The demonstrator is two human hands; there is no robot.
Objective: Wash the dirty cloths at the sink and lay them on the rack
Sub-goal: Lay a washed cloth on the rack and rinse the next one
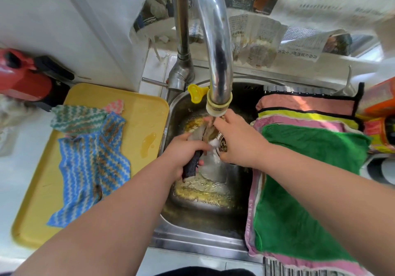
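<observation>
Over the steel sink [192, 230], my left hand [183, 153] and my right hand [237, 141] both grip a wet grey-and-dark cloth [197, 143] under the running tap [218, 102]. The cloth is bunched between the hands, with a dark end hanging below my left palm. Murky yellowish water pools in the basin. On the yellow tray [141, 109] to the left lie a blue zigzag cloth [92, 168], a green zigzag cloth [77, 118] and a pink one [115, 105]. On the rack [275, 265] to the right lie a green cloth [299, 201], pink [307, 104] and yellow [307, 116] cloths.
A red appliance [23, 76] stands at the back left. Orange packages [380, 113] sit at the far right. Newspaper [256, 40] covers the wall behind the tap. A yellow plastic key [195, 93] hangs by the spout. A small puddle [147, 144] lies on the tray.
</observation>
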